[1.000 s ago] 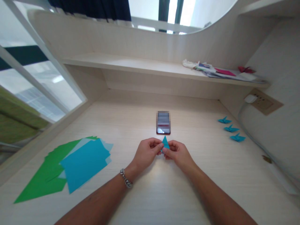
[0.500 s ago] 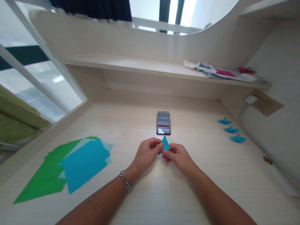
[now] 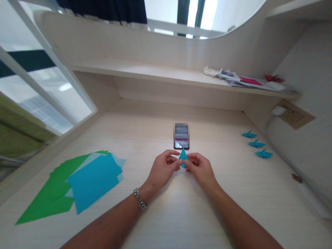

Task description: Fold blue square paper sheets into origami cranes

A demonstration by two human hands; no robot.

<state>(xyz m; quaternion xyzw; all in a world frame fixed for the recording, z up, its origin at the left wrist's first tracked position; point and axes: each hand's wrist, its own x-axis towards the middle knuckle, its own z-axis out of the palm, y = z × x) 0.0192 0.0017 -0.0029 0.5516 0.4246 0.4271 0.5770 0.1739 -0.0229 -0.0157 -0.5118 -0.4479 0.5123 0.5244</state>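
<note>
A small piece of folded blue origami paper (image 3: 183, 154) is held between both hands, its narrow point facing away from me. My left hand (image 3: 165, 165) pinches its left side with thumb and fingers. On the right side, my right hand (image 3: 199, 167) grips it the same way, thumb on top near the lower end. The fingertips beneath the paper are partly hidden. Just beyond the paper's tip lies a phone (image 3: 181, 136) with a blurred screen. Three folded blue paper cranes (image 3: 256, 143) stand in a row at the right of the desk.
Blue paper sheets (image 3: 95, 183) overlap green paper sheets (image 3: 44, 204) on the left of the desk (image 3: 135, 124). Papers (image 3: 249, 81) lie on the shelf at the back. A cable (image 3: 280, 154) runs from a plug in the wall socket (image 3: 295, 114) down the right side.
My right hand has shifted up slightly along the paper's right edge. The folded paper has turned from a tilted triangle to a narrow upright kite shape. My left hand stays nearly in place.
</note>
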